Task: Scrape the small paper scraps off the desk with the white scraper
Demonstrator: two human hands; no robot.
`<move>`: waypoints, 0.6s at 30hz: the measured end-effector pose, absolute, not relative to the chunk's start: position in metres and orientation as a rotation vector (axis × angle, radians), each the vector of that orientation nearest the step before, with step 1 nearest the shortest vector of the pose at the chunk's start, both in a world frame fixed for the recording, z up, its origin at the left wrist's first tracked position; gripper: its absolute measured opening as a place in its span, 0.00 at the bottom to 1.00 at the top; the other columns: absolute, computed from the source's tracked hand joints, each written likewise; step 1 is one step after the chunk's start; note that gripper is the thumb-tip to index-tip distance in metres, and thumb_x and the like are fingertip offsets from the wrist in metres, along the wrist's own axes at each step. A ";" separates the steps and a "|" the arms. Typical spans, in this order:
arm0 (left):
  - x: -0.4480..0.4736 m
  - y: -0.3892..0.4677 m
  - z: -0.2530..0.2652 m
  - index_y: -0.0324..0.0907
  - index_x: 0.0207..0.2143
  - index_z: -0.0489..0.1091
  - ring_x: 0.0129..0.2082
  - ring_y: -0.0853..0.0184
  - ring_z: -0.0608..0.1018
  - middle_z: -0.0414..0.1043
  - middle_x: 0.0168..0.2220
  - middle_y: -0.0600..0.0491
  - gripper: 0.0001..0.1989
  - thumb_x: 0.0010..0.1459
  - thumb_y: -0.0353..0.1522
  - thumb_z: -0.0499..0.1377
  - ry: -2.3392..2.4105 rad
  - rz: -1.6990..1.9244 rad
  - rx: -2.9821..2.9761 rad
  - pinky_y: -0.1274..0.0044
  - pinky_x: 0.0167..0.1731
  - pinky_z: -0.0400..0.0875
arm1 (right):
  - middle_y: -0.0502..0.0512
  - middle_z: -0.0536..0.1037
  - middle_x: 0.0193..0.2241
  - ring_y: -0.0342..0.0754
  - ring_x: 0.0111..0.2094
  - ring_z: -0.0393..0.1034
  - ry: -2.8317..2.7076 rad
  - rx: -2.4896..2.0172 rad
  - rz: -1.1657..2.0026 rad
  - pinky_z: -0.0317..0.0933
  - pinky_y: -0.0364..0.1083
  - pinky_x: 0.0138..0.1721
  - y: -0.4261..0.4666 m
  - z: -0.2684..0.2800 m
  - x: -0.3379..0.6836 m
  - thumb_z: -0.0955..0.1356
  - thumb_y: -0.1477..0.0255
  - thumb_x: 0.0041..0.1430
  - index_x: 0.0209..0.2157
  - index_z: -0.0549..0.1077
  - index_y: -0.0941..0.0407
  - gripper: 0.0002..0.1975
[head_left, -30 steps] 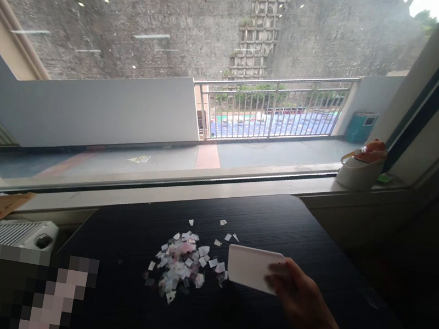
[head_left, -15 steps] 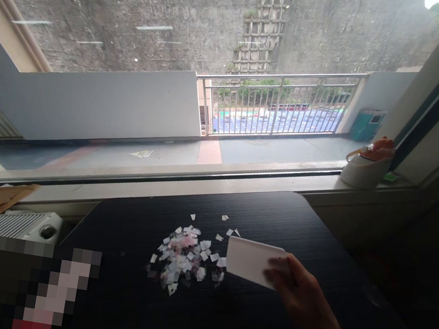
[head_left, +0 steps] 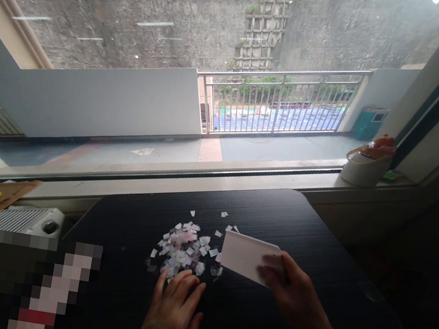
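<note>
A loose pile of small white and pinkish paper scraps (head_left: 185, 245) lies on the black table (head_left: 262, 210), with single scraps scattered around it. My left hand (head_left: 176, 305) reaches in from the near side, its fingers spread and slightly bent. Its fingertips are at the pile's near edge, and some scraps are hidden behind them. In my right hand (head_left: 288, 281) is a flat white rectangular board (head_left: 247, 255), gripped at its right end. The board is tilted, and its left edge is close beside the scraps on the pile's right.
Behind the table runs a window sill (head_left: 158, 182) bearing a white container (head_left: 364, 168) with a strap at the right. At the left, cardboard (head_left: 10, 195) with red and yellow items lies by a white ribbed unit (head_left: 14, 221). A pixelated patch covers the lower left.
My left hand has come up from the bottom edge to the near side of the scraps. My right hand and the white board have shifted slightly left.
</note>
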State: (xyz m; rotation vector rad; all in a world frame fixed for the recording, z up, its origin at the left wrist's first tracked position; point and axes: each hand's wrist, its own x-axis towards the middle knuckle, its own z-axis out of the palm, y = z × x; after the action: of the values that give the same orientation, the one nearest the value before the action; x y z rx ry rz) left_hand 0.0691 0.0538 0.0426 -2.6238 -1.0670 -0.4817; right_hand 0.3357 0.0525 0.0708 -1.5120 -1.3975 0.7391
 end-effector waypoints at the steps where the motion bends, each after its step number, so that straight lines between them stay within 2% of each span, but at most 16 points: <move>1: 0.076 0.059 0.043 0.43 0.54 0.65 0.53 0.62 0.70 0.71 0.50 0.50 0.22 0.56 0.25 0.53 -1.084 -0.481 -2.620 0.63 0.62 0.50 | 0.52 0.77 0.27 0.49 0.29 0.73 -1.404 -1.513 0.739 0.67 0.44 0.29 0.052 0.070 0.334 0.65 0.63 0.56 0.35 0.71 0.54 0.10; 4: 0.087 0.067 0.041 0.43 0.54 0.64 0.55 0.61 0.68 0.69 0.53 0.50 0.22 0.56 0.25 0.53 -1.112 -0.431 -2.630 0.60 0.62 0.48 | 0.50 0.75 0.24 0.48 0.25 0.71 -1.414 -1.570 0.692 0.65 0.44 0.27 0.050 0.071 0.334 0.64 0.63 0.56 0.34 0.70 0.54 0.09; 9: 0.084 0.061 0.044 0.43 0.51 0.67 0.57 0.59 0.66 0.69 0.53 0.50 0.18 0.57 0.26 0.52 -1.115 -0.420 -2.646 0.57 0.63 0.45 | 0.50 0.75 0.24 0.48 0.25 0.70 -1.366 -1.617 0.685 0.64 0.43 0.25 0.044 0.075 0.340 0.64 0.62 0.56 0.34 0.71 0.54 0.10; 15: 0.103 0.060 0.051 0.44 0.54 0.63 0.55 0.58 0.68 0.70 0.51 0.49 0.22 0.57 0.26 0.53 -1.182 -0.446 -2.689 0.55 0.58 0.55 | 0.50 0.75 0.23 0.49 0.24 0.70 -1.340 -1.684 0.639 0.63 0.44 0.25 0.042 0.078 0.339 0.64 0.62 0.55 0.34 0.71 0.54 0.11; 18: 0.108 0.062 0.052 0.46 0.53 0.65 0.55 0.57 0.69 0.69 0.51 0.49 0.21 0.56 0.25 0.53 -1.214 -0.435 -2.695 0.52 0.56 0.57 | 0.50 0.75 0.23 0.49 0.25 0.70 -1.354 -1.698 0.628 0.63 0.44 0.25 0.041 0.078 0.340 0.64 0.61 0.55 0.35 0.71 0.53 0.12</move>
State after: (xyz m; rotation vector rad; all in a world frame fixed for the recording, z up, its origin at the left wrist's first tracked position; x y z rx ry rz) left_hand 0.1085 0.0625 0.0523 -2.6946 -1.2136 -0.4349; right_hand 0.3396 0.0412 0.0782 -1.6976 -1.3536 0.6279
